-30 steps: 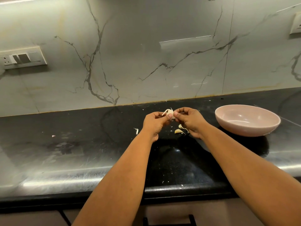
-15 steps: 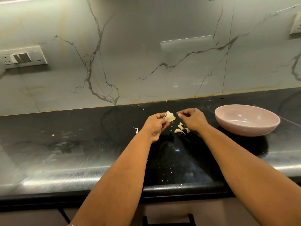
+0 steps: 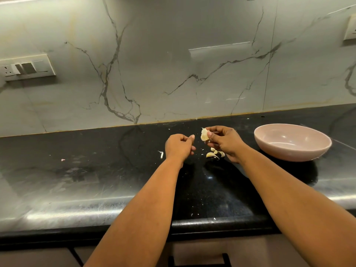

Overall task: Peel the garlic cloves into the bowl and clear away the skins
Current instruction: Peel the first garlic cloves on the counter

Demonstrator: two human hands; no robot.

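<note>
My right hand (image 3: pixel 225 141) pinches a pale garlic clove (image 3: pixel 204 134) between thumb and fingers, a little above the black countertop (image 3: pixel 96 170). Just left of it, my left hand (image 3: pixel 180 146) hovers with curled fingers, and I see nothing in it. Several loose skins (image 3: pixel 212 155) lie on the counter under my right hand. One more strip of skin (image 3: pixel 161 154) lies left of my left wrist. The pink bowl (image 3: pixel 289 153) stands to the right of my right hand; its inside looks bare.
A marble backsplash rises behind the counter, with a switch plate (image 3: pixel 27 67) at the left and a socket (image 3: pixel 350 29) at the upper right. A tiny pink fleck (image 3: pixel 63 160) and white crumbs dot the counter. The counter's front edge runs below my forearms.
The clove has passed from my left hand to my right hand. My hands, joined on it a second ago, have come slightly apart.
</note>
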